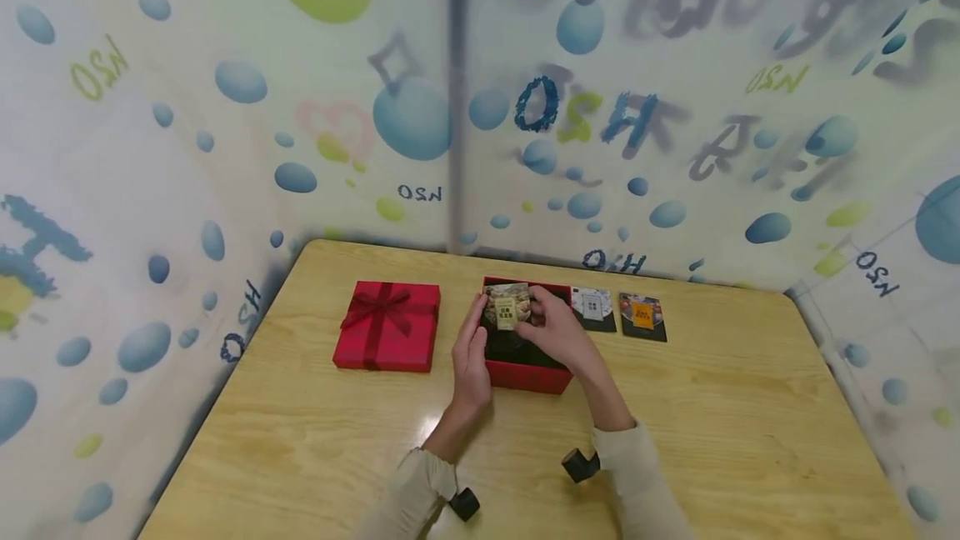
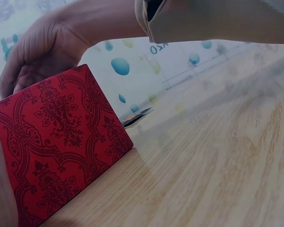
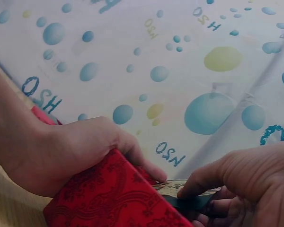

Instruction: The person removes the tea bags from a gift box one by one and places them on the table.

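A red box (image 1: pixel 525 377) with a dark interior stands without its lid on the table; its patterned wall (image 2: pixel 61 137) fills much of the left wrist view. Over its opening, my right hand (image 1: pixel 558 327) pinches a square printed packet (image 1: pixel 506 313) with a pale yellow label between thumb and fingers. In the right wrist view, the thumb presses the top of that packet. My left hand (image 1: pixel 471 357) lies along the left wall of the box, fingers extended, with the fingertips at the rim close to the packet's left edge.
The red lid (image 1: pixel 392 330) with a dark red ribbon bow lies left of the box. To the right are a packet with a white label (image 1: pixel 592 308) and one with an orange label (image 1: pixel 642 317). A printed curtain (image 1: pixel 360 190) hangs behind the wooden table (image 1: pixel 300 440).
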The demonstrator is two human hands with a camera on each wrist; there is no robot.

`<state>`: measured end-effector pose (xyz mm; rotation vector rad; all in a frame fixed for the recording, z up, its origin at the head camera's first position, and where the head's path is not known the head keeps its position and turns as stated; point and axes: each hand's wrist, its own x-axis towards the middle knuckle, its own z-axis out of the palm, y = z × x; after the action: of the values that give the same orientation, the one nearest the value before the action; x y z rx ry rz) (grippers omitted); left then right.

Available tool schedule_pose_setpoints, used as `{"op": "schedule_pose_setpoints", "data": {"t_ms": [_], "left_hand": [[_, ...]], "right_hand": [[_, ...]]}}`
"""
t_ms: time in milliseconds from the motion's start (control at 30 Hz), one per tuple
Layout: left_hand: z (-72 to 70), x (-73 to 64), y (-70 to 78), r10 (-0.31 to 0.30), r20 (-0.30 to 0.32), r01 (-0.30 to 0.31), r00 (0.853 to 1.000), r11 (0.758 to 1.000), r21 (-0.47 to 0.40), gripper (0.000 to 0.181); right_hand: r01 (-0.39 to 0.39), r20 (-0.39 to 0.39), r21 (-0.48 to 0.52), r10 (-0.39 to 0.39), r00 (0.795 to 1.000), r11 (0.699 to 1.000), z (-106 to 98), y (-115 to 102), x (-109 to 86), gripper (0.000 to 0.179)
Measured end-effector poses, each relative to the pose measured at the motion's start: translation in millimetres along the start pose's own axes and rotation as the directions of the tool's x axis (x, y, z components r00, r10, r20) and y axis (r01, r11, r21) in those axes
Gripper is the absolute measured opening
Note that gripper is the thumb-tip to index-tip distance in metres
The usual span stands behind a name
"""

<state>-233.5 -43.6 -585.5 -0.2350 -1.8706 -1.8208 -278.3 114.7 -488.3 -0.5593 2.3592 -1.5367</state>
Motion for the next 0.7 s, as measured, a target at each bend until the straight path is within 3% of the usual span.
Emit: {"op": "schedule_pose_setpoints", "data": {"t_ms": [267,500,700], "left_hand": [[0.2,0.4,-0.5,-0.004,0.003,0.004,1.000,1.000,0.001,0.048],[0.6,3.7,0.0,0.012,-0.005,-0.012,1.000,1.000,0.012,0.051],[0.4,0.8,-0.1,0.010,-0.009,-0.010,1.000,1.000,-0.002,0.048]], "right_hand": [[-0.039,-0.055,-0.002,0.038,0.998,0.999,-14.8,-2.2,-4.4,0.057],[-0.024,-0.073,-0.007,0.023,0.997,1.000,-22.1,0.3,-9.5,0.045],[-0.027,-0.142,-0.007,0.026,0.989,1.000,-31.4,3.2,-17.3,0.047]]}}
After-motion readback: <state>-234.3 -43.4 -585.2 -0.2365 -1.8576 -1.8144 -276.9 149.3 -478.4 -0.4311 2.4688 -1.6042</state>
